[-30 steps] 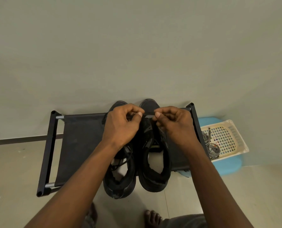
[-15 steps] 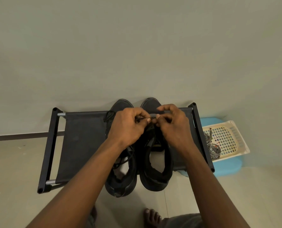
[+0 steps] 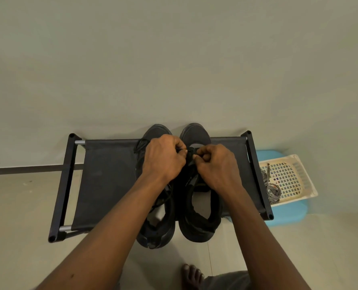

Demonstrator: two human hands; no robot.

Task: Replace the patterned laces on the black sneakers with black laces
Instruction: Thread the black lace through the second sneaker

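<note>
Fingers (image 3: 180, 146) of left hand (image 3: 163, 159) and right hand (image 3: 217, 166) curl tight, tips pinching a black lace (image 3: 191, 152) between them over the toe-end eyelets of the right sneaker (image 3: 199, 225).

Head view: pair stands side by side on black rack (image 3: 109, 174), toes to the wall, openings up, so the eyelets are within reach. Left sneaker (image 3: 153, 233) shows loose black cord, probably laced. Patterned laces (image 3: 273, 190) lie in cream basket (image 3: 299, 176) at right, well apart.
</note>
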